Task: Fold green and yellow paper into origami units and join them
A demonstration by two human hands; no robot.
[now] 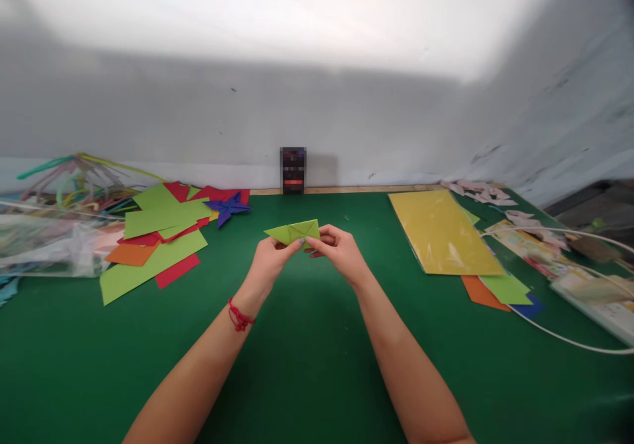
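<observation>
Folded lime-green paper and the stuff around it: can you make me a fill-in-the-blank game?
The left hand and right hand hold the folded lime-green paper over a smooth tabletop coloured ____.
The red cord bracelet is nearer the ____ hand.
The dark blue folded paper is shaped like a ____.
Missing words: green, left, star.

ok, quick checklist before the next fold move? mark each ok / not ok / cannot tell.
1. Left hand gripping the green piece: ok, thumb at its near edge.
2. Right hand gripping it too: ok, at its right end.
3. Creases sharp and aligned: cannot tell, too small in view.
4. Blue star apart from both hands: ok, off to the left.
5. Loose sheets on the left neatly stacked: not ok, strewn and overlapping.
6. Phone upright: ok, by the wall.
</observation>
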